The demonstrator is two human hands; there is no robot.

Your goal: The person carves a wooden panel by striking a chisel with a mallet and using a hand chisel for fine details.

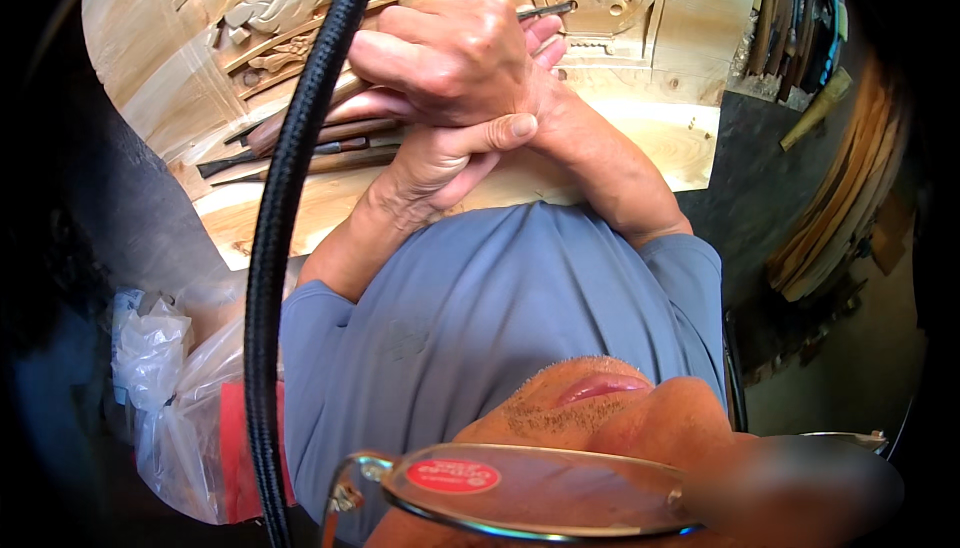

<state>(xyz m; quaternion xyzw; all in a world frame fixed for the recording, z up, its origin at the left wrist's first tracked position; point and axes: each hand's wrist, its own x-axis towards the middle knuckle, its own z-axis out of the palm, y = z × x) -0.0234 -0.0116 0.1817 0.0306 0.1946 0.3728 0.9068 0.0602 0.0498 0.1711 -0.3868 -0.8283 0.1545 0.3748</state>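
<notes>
My right hand (445,53) is closed in a fist above the carved wooden panel (690,48). From the near left, my left hand (440,158) is wrapped against my right wrist, its thumb lying on top. Just beyond the fist a thin dark metal rod (550,11) sticks out to the right, above some pale fingertips (545,38). Whether the fist holds this rod is hidden. Several wood-handled carving chisels (345,145) lie on the wood left of my hands, partly under them.
A black braided cable (300,148) crosses the view on the left. Below it hangs a clear plastic bag (160,368) beside a red object (235,448). More tools (785,18) stand at the far right, above a stack of curved wooden boards (850,188).
</notes>
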